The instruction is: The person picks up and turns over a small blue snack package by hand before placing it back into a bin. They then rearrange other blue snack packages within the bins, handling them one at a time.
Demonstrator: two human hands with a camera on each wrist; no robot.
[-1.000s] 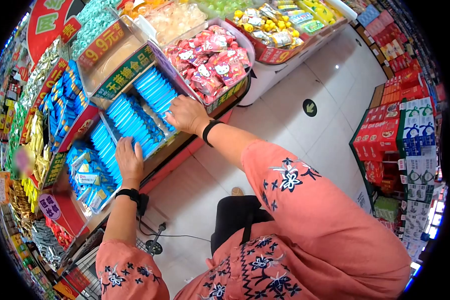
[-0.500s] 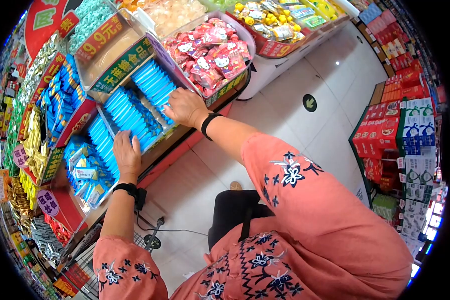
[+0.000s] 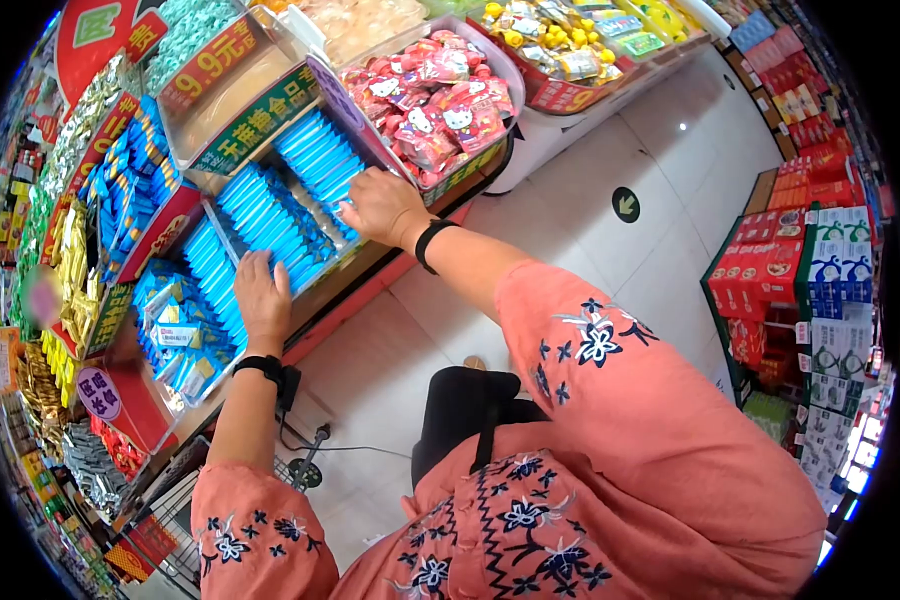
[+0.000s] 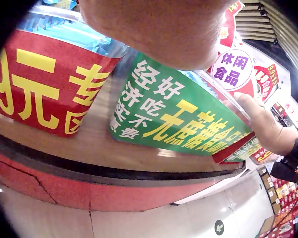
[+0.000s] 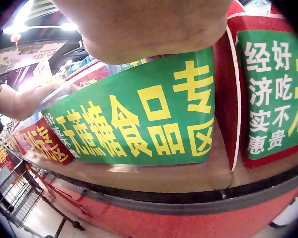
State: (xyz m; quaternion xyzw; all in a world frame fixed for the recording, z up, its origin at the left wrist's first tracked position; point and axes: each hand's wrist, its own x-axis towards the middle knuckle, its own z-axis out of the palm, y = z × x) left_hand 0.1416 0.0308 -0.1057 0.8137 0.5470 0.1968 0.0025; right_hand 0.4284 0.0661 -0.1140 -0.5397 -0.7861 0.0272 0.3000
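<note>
Rows of blue-wrapped snack packets (image 3: 270, 222) stand on edge in a clear display bin (image 3: 315, 285) with a green front label (image 4: 174, 111). At the bin's front left, my left hand (image 3: 263, 300) rests over the near edge beside the packets, fingers extended and pointing inward. My right hand (image 3: 385, 208) lies at the bin's right front corner, its fingers over the ends of the right row and its thumb apart. Both wrists wear black bands. In the wrist views, the palms' undersides hide the fingertips.
Pink candy packets (image 3: 440, 105) fill the bin to the right. Loose blue-and-white packets (image 3: 175, 335) lie in the left bin. A 9.9 price sign stands behind. Below the shelf edge are a wire cart (image 3: 175, 535) and tiled floor (image 3: 560, 250). Red boxes (image 3: 755, 260) are stacked across the aisle.
The head view has shifted slightly. Both hands keep nearly the same places at the bin, and the rows of blue packets look the same.
</note>
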